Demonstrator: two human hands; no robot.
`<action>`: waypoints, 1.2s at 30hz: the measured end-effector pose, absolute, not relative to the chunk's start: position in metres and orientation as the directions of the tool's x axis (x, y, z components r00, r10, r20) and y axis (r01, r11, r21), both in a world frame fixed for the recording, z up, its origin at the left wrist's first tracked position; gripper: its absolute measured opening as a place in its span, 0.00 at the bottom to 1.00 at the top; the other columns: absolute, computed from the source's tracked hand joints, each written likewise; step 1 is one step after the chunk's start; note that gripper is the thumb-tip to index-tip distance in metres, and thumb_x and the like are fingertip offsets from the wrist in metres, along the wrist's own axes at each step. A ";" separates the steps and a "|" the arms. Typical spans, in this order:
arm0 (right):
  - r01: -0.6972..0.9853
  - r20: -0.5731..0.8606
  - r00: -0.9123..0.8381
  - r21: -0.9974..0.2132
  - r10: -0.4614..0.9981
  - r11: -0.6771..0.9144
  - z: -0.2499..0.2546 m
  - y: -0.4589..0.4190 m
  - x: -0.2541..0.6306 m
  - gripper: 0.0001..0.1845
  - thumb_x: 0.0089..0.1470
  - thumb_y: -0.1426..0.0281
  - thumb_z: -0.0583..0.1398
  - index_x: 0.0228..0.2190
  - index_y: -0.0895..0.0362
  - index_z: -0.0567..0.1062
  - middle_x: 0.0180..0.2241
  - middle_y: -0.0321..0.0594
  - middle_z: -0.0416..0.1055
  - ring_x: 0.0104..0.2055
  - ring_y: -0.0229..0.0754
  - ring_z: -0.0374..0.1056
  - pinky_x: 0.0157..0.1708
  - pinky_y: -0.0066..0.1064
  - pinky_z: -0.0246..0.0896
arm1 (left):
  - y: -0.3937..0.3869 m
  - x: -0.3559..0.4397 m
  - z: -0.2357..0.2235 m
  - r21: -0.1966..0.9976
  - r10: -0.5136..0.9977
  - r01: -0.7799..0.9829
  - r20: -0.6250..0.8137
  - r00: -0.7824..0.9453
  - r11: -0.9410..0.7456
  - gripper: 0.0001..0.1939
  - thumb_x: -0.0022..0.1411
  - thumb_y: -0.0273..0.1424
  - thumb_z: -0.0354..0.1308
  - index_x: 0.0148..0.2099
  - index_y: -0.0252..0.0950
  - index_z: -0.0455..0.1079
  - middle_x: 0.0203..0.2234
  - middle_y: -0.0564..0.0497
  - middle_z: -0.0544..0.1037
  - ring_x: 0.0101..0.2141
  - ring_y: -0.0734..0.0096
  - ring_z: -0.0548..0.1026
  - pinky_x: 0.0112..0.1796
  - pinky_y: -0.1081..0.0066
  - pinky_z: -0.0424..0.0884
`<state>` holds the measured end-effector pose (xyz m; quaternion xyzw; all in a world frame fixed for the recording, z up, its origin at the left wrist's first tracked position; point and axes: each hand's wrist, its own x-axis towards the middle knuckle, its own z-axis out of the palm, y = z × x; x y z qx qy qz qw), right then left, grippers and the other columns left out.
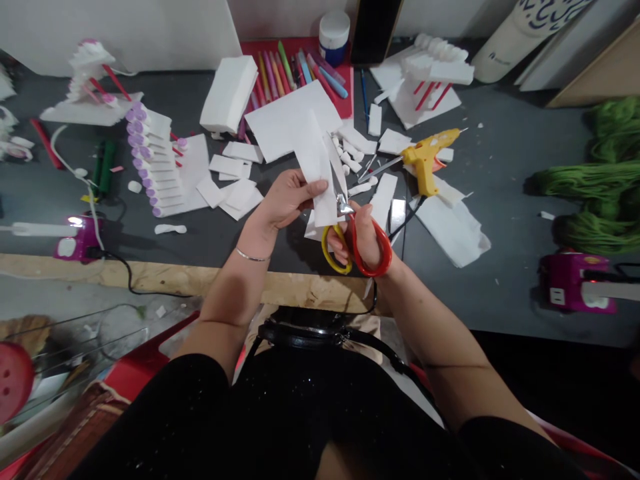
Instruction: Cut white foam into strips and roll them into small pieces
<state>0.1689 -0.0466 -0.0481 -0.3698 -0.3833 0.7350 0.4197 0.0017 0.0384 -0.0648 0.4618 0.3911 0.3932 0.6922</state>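
White sheet (pixel 316 170), pinched in left hand's (pixel 287 199) grip, one pair of scissors (pixel 356 243), gripped in right hand (pixel 365 240)

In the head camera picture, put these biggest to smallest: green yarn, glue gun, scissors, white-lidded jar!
1. Green yarn
2. Scissors and yellow glue gun: they look alike, and the scissors are nearer the camera, so I can't rank them.
3. White-lidded jar

Glossy plastic scissors handles (pixel 369 248), metal blades (pixel 344 205), rough wooden plank (pixel 210 278).
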 end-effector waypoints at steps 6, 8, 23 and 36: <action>-0.352 -0.213 -0.359 -0.871 0.909 -0.344 -0.050 -0.047 0.169 0.36 0.52 0.28 0.56 0.36 0.47 0.57 0.17 0.21 0.59 0.13 0.29 0.47 0.12 0.26 0.42 | 0.037 0.002 -0.061 0.948 0.909 -0.195 -0.165 0.382 0.254 0.30 0.49 0.54 0.77 0.45 0.37 0.81 0.42 0.46 0.87 0.46 0.54 0.86 0.44 0.63 0.85; -0.360 -0.206 -0.370 -0.867 0.906 -0.345 -0.052 -0.047 0.169 0.36 0.53 0.29 0.56 0.36 0.47 0.57 0.17 0.21 0.59 0.13 0.29 0.48 0.12 0.26 0.43 | 0.039 0.002 -0.061 0.947 0.920 -0.209 -0.158 0.359 0.245 0.30 0.54 0.55 0.74 0.49 0.38 0.80 0.43 0.46 0.87 0.48 0.54 0.86 0.46 0.62 0.84; -0.398 -0.164 -0.377 -0.860 0.912 -0.319 -0.057 -0.048 0.167 0.38 0.51 0.27 0.56 0.35 0.48 0.57 0.19 0.23 0.61 0.14 0.30 0.52 0.12 0.26 0.49 | 0.043 0.008 -0.070 0.946 0.972 -0.260 -0.148 0.183 0.193 0.20 0.56 0.49 0.75 0.40 0.38 0.81 0.33 0.52 0.87 0.36 0.63 0.86 0.35 0.71 0.82; -0.428 -0.183 -0.379 -0.835 0.907 -0.347 -0.053 -0.046 0.164 0.39 0.49 0.26 0.57 0.35 0.47 0.56 0.18 0.22 0.59 0.14 0.30 0.51 0.12 0.27 0.48 | 0.039 0.014 -0.063 0.928 0.960 -0.276 -0.202 0.192 0.250 0.19 0.58 0.46 0.75 0.39 0.36 0.81 0.30 0.50 0.86 0.35 0.61 0.87 0.35 0.68 0.83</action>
